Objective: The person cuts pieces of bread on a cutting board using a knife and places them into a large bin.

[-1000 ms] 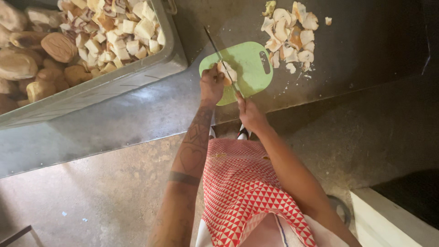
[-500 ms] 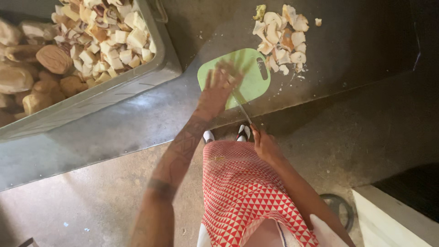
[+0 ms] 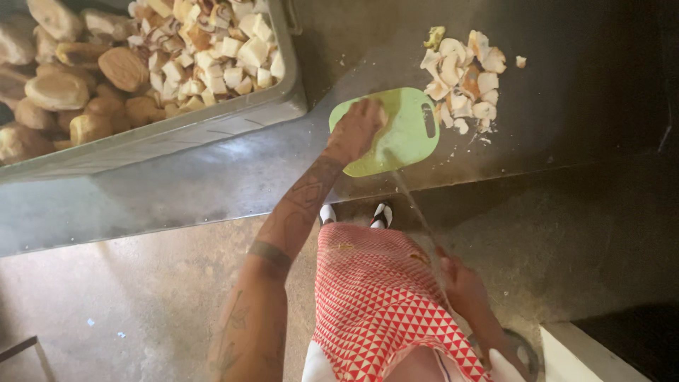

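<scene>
My left hand [image 3: 356,129] rests flat on the green cutting board [image 3: 407,138] on the metal counter, fingers spread over its left part. My right hand [image 3: 460,279] is pulled back near my body, below the counter edge, gripping a long thin knife [image 3: 410,198] whose blade points up toward the board. A pile of cut bread pieces [image 3: 463,81] lies on the counter just right of the board. Whether any bread sits under my left hand is hidden.
A large grey metal tub [image 3: 212,124] at the left holds whole bread rolls [image 3: 60,88] and cut bread cubes [image 3: 226,53]. The counter front edge [image 3: 177,219] runs above a concrete floor. A white box corner [image 3: 587,354] stands at lower right.
My right hand has drawn the knife back off the board toward my body. My left hand has moved from gripping a piece at the board to lying flat on it.
</scene>
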